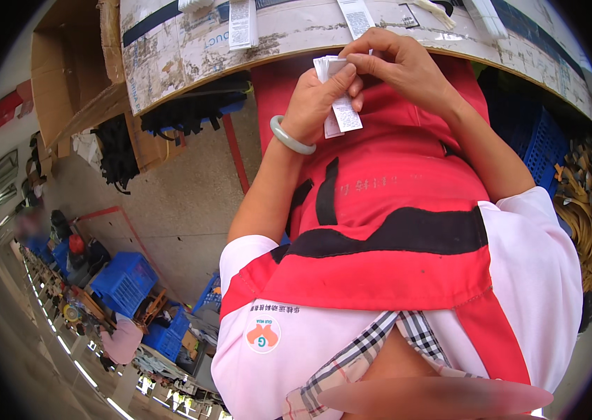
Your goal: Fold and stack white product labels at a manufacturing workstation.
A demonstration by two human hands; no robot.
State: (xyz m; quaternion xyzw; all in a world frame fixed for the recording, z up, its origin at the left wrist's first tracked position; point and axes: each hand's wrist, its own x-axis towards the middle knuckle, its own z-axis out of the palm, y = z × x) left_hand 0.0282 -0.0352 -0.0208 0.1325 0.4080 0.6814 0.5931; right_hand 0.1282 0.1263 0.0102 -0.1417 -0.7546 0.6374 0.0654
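My left hand (318, 103), with a pale bangle (292, 136) at its wrist, is closed round a small stack of narrow white printed labels (345, 115). The stack fans out a little at its upper end, and its lower ends hang below the fingers. My right hand (401, 66) has thumb and forefinger pinched together at the stack's upper end. Its fingertips hide whether one label is apart from the rest. Both hands are over the red apron (394, 189), just off the table edge.
On the worn, paper-covered table (191, 59) lie further white label strips (242, 24) and another label strip (356, 17) near my right hand. A cardboard box (72, 63) stands at the left. Blue crates (124, 280) are on the floor, and strap-like brown pieces (586, 210) hang at the right.
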